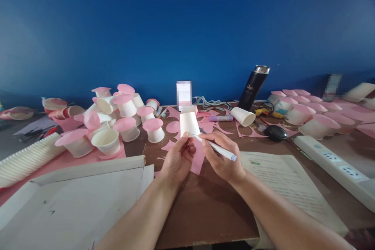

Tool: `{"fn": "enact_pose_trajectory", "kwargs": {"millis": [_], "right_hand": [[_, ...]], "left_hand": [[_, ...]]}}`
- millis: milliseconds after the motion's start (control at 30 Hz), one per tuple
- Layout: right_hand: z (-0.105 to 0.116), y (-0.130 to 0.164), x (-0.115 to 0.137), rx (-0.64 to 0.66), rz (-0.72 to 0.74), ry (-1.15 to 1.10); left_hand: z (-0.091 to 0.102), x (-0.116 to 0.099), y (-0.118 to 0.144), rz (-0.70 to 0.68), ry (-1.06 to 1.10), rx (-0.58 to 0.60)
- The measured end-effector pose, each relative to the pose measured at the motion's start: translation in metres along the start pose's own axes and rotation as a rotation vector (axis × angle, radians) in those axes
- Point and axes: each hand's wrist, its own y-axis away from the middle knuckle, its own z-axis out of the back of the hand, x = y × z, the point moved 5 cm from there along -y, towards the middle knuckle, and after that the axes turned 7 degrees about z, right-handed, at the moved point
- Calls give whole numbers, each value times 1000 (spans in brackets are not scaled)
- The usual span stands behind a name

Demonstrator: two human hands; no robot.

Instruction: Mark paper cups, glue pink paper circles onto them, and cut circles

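A white paper cup (pixel 189 124) is pinched at its near rim by the fingers of my left hand (pixel 179 158), held above the table's middle. My right hand (pixel 224 156) grips a white marker pen (pixel 219 150) with a pale blue end. The pen's tip points at the cup's lower edge, close to my left fingertips; whether it touches I cannot tell. Beneath the hands lies a strip of pink paper (pixel 199 158), with cut pink scraps around it.
Paper cups topped with pink discs (pixel 154 125) crowd the left, beside a long stack of nested cups (pixel 27 160). A black flask (pixel 253 88), a tipped cup (pixel 243 116), a purple marker (pixel 220 118) and a power strip (pixel 336 168) are on the right. Printed sheets (pixel 288 187) lie near my right arm.
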Motion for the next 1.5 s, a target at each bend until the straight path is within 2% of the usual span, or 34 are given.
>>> {"fn": "enact_pose_trajectory", "kwargs": {"millis": [1500], "right_hand": [[0, 0, -3, -29, 1, 53]], "left_hand": [[0, 1, 0, 8, -53, -4]]}}
